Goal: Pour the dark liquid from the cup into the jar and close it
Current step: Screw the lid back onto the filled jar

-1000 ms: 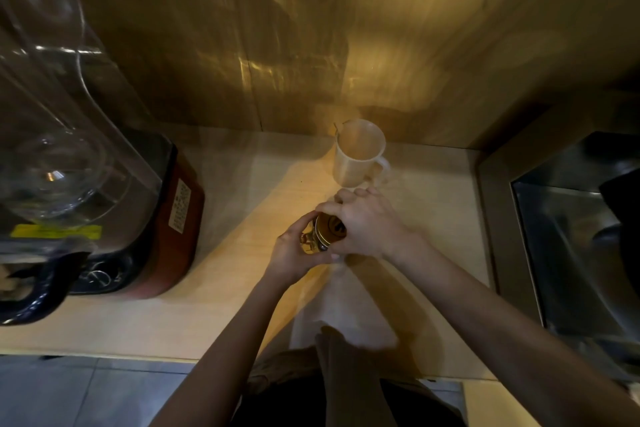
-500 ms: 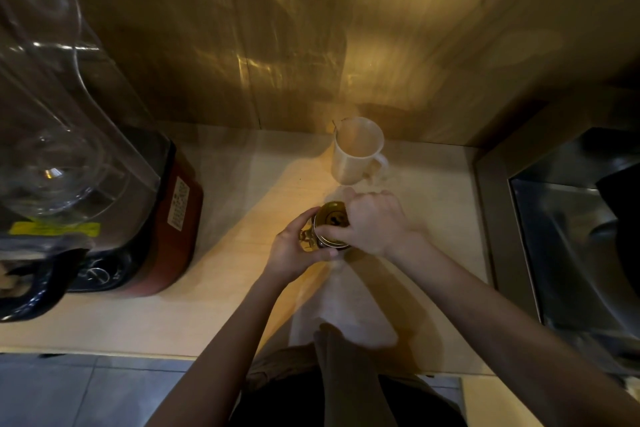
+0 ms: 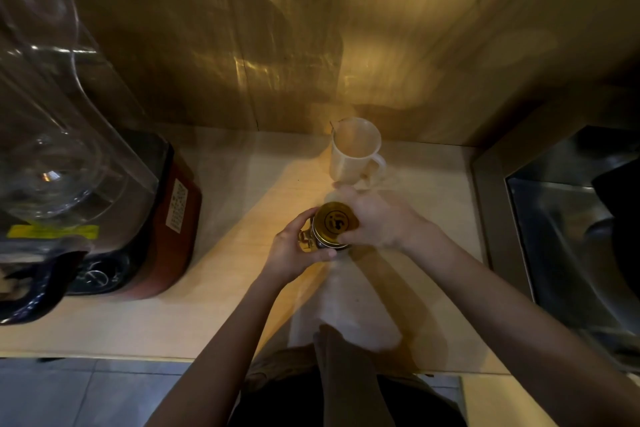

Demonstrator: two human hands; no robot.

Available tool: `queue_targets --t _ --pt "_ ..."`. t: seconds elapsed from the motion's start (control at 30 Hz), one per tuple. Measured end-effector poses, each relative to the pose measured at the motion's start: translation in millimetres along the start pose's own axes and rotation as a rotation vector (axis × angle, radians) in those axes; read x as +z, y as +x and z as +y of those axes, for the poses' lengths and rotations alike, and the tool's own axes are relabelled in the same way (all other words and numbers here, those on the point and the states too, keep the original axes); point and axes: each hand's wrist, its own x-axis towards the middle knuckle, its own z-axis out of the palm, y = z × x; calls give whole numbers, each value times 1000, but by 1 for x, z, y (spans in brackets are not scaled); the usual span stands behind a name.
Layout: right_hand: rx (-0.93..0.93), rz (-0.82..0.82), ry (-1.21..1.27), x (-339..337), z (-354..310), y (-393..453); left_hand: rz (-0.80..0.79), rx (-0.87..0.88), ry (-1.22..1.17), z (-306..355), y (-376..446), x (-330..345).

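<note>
A small glass jar stands in the middle of the wooden counter, topped by a round gold lid with a dark logo. My left hand wraps the jar's body from the left. My right hand grips the lid's rim from the right, its fingers curled around the edge. The white cup stands upright just behind the jar, handle to the right, and its inside looks pale. The jar's contents are hidden by my hands.
A blender with a clear pitcher and a red base fills the counter's left side. A steel sink lies at the right. A white cloth lies under the jar toward the front edge. A wood wall stands behind.
My right hand has turned and slid off the lid's top toward its right rim, so the gold lid face now shows. The left hand keeps its hold on the jar.
</note>
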Motion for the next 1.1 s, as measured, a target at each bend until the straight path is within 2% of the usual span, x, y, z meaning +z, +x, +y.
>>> queue_targets --t 0.07,0.2,0.3,0.63,0.9,1.1 --pt "31 64 -57 -4 2 -1 2 -1 -4 0 0 0" --pt "-123 -56 56 7 2 1 -3 1 0 0 0 0" --pt "-164 -34 127 20 2 6 -1 -11 4 0 1 1" --pt "-4 126 276 37 -2 -1 61 39 66 0 -6 6" --pt "114 251 377 52 -8 -8 39 -17 131 0 -7 7" --pt "168 228 700 47 -9 -18 -74 -63 323 16 -2 -2"
